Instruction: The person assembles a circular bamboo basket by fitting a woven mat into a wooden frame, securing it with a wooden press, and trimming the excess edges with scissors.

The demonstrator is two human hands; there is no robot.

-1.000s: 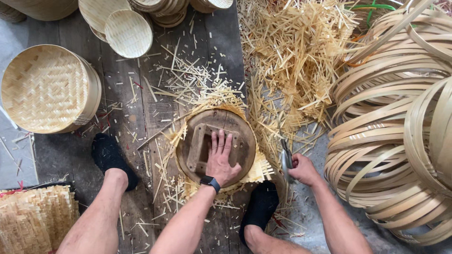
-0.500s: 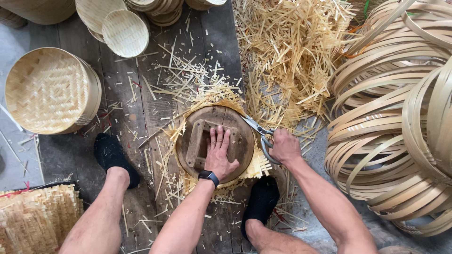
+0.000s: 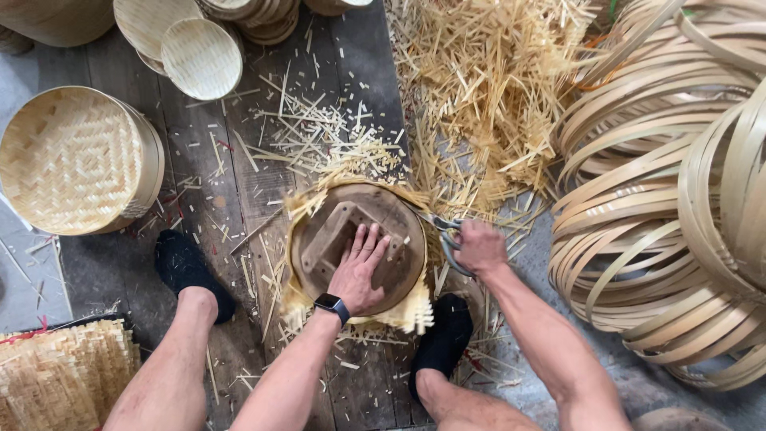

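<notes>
On the dark plank floor between the person's feet, the left hand lies flat, fingers spread, on a round brown wooden mould over a woven bamboo mat, while the right hand grips metal shears at its right rim.
</notes>
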